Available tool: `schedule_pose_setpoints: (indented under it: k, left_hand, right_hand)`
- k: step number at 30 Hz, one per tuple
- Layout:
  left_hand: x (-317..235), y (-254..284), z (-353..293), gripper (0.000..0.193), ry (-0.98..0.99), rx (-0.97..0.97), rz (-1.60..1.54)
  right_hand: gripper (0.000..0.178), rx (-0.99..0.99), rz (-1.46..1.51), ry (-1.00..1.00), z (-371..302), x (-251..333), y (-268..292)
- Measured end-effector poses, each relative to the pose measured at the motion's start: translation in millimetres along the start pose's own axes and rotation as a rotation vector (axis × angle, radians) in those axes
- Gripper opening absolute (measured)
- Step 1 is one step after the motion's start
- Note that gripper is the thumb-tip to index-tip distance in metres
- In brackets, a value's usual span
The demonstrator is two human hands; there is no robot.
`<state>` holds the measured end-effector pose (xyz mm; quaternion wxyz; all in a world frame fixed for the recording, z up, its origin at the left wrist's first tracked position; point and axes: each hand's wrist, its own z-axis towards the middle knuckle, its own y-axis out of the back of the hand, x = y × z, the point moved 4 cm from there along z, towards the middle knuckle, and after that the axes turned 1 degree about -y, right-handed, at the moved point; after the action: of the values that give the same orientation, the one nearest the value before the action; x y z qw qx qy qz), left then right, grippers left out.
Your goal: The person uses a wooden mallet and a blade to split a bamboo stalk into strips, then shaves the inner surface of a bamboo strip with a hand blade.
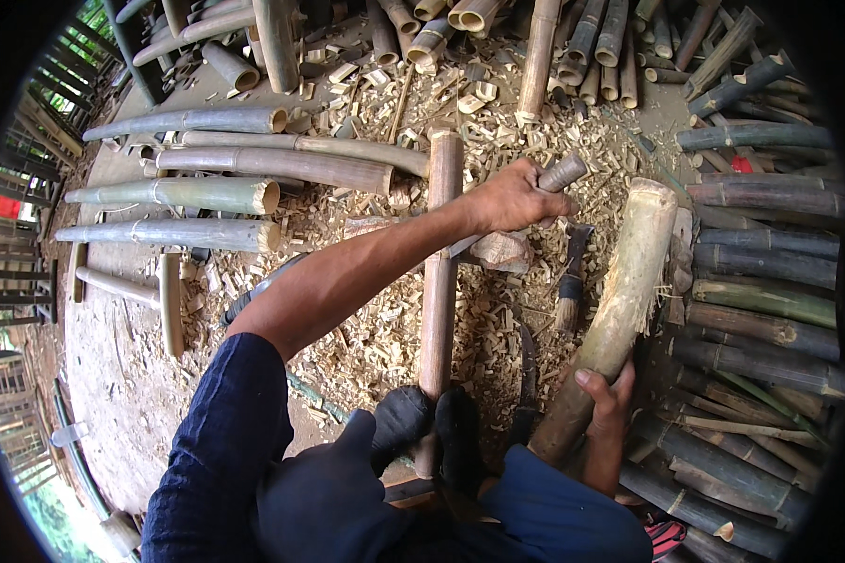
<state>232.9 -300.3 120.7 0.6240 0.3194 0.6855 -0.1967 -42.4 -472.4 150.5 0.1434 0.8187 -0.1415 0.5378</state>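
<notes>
In my head view, the person's left hand [516, 197] lies between one and two o'clock, with its forearm reaching in from about eight o'clock. I see its fingers wrapped firmly around a round tool handle [563, 174], whose grey-brown end pokes out past the fist. A thin pale strip [464, 246] shows just below the forearm; I cannot tell whether it belongs to that handle.

At four o'clock I have the right hand [610, 399] gripping a thick pole [610, 305], thumb over the near face. The pole leans from five o'clock up to two o'clock; its upper part is paler, with a frayed patch on the right edge.

A slimmer bamboo pole [438, 319] runs from twelve to six o'clock, its lower part between two dark-covered feet [402, 420]. It passes beneath the left forearm. Toward three o'clock, between that pole and the gripped one, I see a dark tool [570, 291] lying on pale wood chips [376, 324]; a dark blade [528, 366] lies past four o'clock. A rough block [502, 251] sits just below the left hand.

Cut bamboo lengths [183, 197] lie around ten o'clock, and a stack of dark bamboo [770, 258] fills three o'clock.
</notes>
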Motion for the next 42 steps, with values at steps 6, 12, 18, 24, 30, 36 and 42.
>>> schedule_pose_setpoints:
  k: [6,12,18,24,30,36,42]
  left_hand:
    - [-5,4,-3,0.037,0.022,0.048,0.021]
    - [-6,16,-31,0.03,-0.195,-0.068,-0.222]
    - [-11,32,-39,0.021,-0.182,-0.127,-0.174]
    - [-9,30,-33,0.017,-0.105,-0.084,-0.336]
    - [-7,31,-26,0.017,-0.184,-0.067,-0.237]
    - [7,33,-23,0.016,-0.105,-0.004,-0.381]
    - [18,17,-6,0.025,-0.171,-0.018,-0.139]
  right_hand:
    - [0.074,0.009,0.018,-0.022,-1,8,-3]
    - [0.094,0.047,-0.066,0.066,5,46,5]
    - [0.054,-0.117,-0.062,0.786,34,211,13]
    - [0.087,0.181,-1.081,0.726,65,206,-86]
    - [0.078,0.009,-0.468,0.798,45,272,-58]
    - [0.079,0.252,-1.013,0.494,83,214,-69]
    - [0.098,0.162,-0.865,0.687,90,191,-19]
